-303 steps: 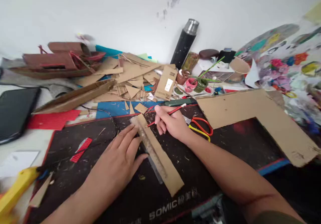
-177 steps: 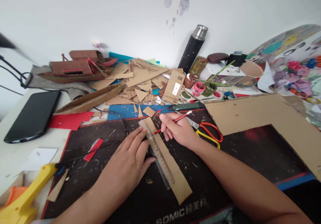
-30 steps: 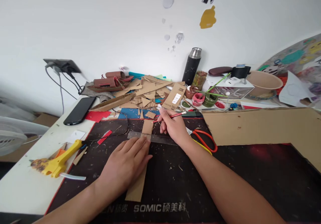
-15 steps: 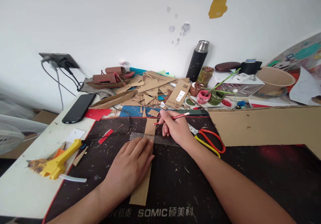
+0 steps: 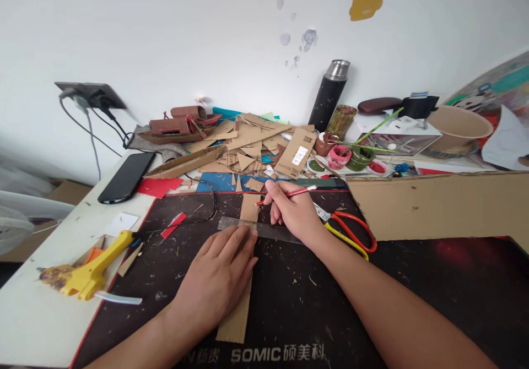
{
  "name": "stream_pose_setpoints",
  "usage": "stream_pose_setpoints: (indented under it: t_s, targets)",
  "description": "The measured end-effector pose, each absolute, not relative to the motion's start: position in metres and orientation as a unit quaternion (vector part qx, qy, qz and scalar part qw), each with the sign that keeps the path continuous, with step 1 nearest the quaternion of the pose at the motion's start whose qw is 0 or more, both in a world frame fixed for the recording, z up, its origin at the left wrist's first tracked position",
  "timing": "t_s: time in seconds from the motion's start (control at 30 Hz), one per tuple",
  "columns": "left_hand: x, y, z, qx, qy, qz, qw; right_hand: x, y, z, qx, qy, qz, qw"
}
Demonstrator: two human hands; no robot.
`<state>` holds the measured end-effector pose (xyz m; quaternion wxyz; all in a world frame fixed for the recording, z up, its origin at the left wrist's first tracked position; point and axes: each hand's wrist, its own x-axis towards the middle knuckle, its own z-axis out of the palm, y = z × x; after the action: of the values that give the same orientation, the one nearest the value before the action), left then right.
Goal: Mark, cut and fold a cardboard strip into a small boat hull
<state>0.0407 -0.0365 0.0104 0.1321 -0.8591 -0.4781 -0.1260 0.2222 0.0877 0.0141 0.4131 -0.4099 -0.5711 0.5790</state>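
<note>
Cardboard strip (image 5: pixel 250 209) — pencil (image 5: pixel 301 191) perhaps touching it.

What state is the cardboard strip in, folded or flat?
Flat: both ends of the cardboard strip lie spread on the dark mat; the left hand covers part of its middle.
</note>
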Motion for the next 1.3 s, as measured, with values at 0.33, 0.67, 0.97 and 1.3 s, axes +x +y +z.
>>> stream_pose_setpoints:
  t_s: [0.33, 0.67, 0.97, 1.3]
  targets:
    - [0.04, -0.037, 0.004, -0.86, -0.484, -0.112, 0.118, 0.22, 0.084, 0.017, -0.405, -0.57, 0.582, 0.414]
    - [0.039, -0.037, 0.0, -0.863, -0.485, -0.106, 0.095, 0.218, 0.078, 0.016, -0.389, -0.565, 0.602, 0.409]
    - [0.039, -0.039, -0.004, -0.855, -0.499, -0.128, 0.062, 0.215, 0.075, 0.015, -0.392, -0.59, 0.595, 0.381]
    - [0.039, -0.038, -0.001, -0.856, -0.493, -0.135, 0.076, 0.213, 0.072, 0.016, -0.382, -0.6, 0.603, 0.361]
